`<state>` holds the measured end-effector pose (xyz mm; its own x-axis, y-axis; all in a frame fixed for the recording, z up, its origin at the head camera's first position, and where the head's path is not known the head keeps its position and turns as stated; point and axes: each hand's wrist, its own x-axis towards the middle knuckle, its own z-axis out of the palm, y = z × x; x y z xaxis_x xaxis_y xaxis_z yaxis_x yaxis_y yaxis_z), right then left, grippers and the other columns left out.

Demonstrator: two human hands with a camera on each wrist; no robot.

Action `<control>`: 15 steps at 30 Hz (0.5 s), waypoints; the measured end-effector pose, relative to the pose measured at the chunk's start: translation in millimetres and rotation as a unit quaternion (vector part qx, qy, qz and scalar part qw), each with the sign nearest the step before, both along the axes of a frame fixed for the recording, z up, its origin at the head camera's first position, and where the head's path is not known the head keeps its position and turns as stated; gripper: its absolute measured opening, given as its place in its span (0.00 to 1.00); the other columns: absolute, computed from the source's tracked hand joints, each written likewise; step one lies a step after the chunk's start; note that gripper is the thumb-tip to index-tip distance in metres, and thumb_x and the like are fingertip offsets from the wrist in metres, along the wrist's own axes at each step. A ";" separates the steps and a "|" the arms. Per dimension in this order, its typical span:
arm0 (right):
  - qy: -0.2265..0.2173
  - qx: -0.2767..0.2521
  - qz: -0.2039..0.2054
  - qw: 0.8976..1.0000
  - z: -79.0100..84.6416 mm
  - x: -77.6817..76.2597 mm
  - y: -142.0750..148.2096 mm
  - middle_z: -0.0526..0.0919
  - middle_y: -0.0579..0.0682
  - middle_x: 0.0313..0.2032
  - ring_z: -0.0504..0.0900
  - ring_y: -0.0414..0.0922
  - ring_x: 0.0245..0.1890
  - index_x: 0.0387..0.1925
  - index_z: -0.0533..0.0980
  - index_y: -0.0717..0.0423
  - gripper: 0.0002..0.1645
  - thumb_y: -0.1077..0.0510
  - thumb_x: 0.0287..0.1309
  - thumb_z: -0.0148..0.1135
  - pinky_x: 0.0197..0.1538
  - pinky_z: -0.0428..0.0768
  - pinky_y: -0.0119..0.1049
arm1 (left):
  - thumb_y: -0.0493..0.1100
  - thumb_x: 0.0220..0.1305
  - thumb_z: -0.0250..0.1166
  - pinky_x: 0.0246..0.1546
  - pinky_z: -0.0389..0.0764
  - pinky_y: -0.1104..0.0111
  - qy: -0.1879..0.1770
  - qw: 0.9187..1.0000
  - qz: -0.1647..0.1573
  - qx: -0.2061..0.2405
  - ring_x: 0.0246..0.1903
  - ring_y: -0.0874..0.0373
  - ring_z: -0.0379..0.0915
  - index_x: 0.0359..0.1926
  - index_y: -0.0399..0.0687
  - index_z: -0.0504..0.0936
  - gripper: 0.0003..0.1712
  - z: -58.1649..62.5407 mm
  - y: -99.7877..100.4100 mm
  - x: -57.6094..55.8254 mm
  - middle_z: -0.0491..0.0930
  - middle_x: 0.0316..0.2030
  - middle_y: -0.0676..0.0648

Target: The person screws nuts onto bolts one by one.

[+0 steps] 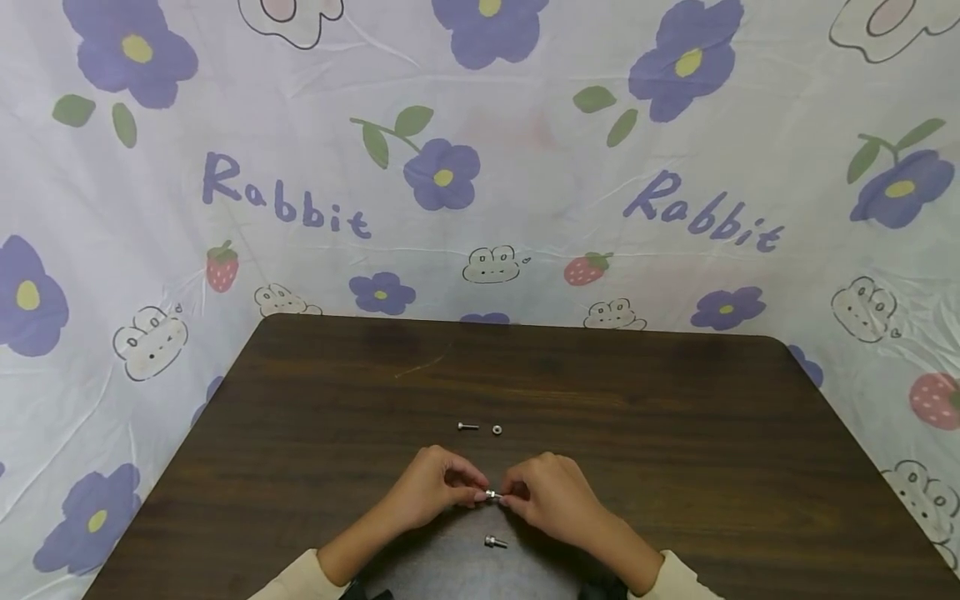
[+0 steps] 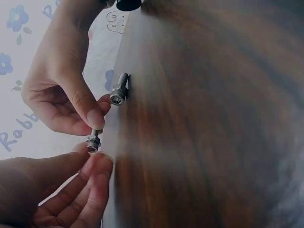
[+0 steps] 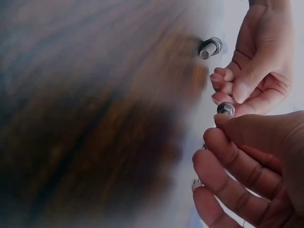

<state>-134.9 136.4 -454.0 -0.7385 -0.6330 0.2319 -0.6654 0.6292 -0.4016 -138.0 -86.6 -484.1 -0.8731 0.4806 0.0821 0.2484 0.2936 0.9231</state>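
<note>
A small silver socket-head bolt [image 1: 492,494] is held between the two hands, just above the table. On its shank, close to the head, sits a hex nut [image 2: 93,139]. The left hand [image 1: 435,487] pinches the head end between thumb and fingertips. From the other side, the thumb and finger of the right hand [image 1: 553,497] pinch the threaded end, hiding its tip. Nearer the person, a larger socket-head bolt [image 1: 496,542] lies on its side with a nut on it; both wrist views show it too.
Beyond the hands, a thin bolt [image 1: 468,427] lies beside a loose nut [image 1: 497,430]. Everything rests on a dark wood-grain table [image 1: 675,433]. A patterned cloth [image 1: 525,183] hangs behind the table and along its sides.
</note>
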 end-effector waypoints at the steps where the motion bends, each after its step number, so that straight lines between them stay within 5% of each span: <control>1: -0.002 0.001 -0.002 1.000 -0.2 -0.5 -0.2 0.83 0.36 0.21 0.73 0.26 0.20 0.23 0.85 0.46 0.08 0.58 0.53 0.78 0.24 0.74 0.27 | 0.30 0.59 0.73 0.29 0.86 0.72 0.001 1.000 -0.001 -0.001 0.28 0.56 0.86 0.36 0.37 0.90 0.04 -0.2 -0.3 -0.2 0.89 0.31 0.46; 6: -0.023 0.008 -0.004 1.000 -1.2 -2.5 -1.5 0.83 0.36 0.20 0.74 0.26 0.20 0.23 0.85 0.46 0.08 0.59 0.53 0.78 0.25 0.75 0.27 | 0.30 0.59 0.73 0.29 0.86 0.73 0.003 1.000 -0.012 -0.013 0.29 0.55 0.87 0.36 0.36 0.89 0.04 0.7 -2.0 -0.7 0.89 0.31 0.43; 15: -0.049 0.017 -0.002 0.999 -2.3 -3.8 -3.9 0.83 0.35 0.21 0.75 0.26 0.21 0.25 0.86 0.46 0.07 0.59 0.53 0.78 0.26 0.76 0.27 | 0.31 0.59 0.74 0.32 0.85 0.75 0.019 0.999 -0.023 -0.041 0.30 0.67 0.85 0.37 0.38 0.90 0.05 1.4 -4.2 0.0 0.89 0.33 0.47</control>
<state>-138.7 132.5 -456.3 -0.7597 -0.6358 0.1366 -0.6209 0.6469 -0.4427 -138.0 -90.8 -482.7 -0.8470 0.5266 0.0729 0.2972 0.3553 0.8862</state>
